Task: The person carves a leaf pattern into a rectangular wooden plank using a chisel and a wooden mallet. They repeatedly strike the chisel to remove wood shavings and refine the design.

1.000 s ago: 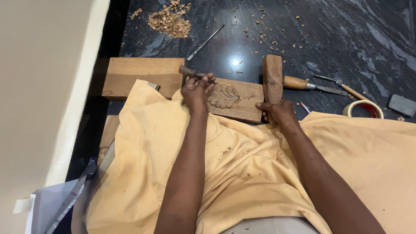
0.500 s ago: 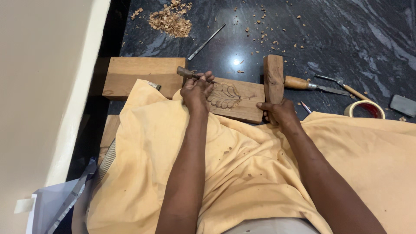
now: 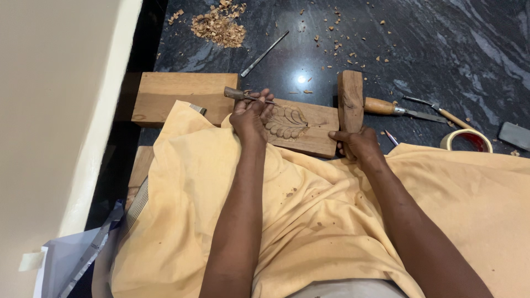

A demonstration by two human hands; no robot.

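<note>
Left hand (image 3: pixel 251 117) closed around chisel (image 3: pixel 238 94), handle sticking out at 10 o'clock, tip on carved panel (image 3: pixel 301 124). Panel lies on yellow cloth (image 3: pixel 309 221) edge, leaf relief just right of left hand. Right hand (image 3: pixel 359 144) gripping mallet (image 3: pixel 350 99), head upright at 12 o'clock, touching panel's right end. Second chisel (image 3: pixel 395 108) at 3 o'clock of mallet. Shavings (image 3: pixel 218 25) at 11 o'clock on dark floor (image 3: pixel 441 44).
</note>
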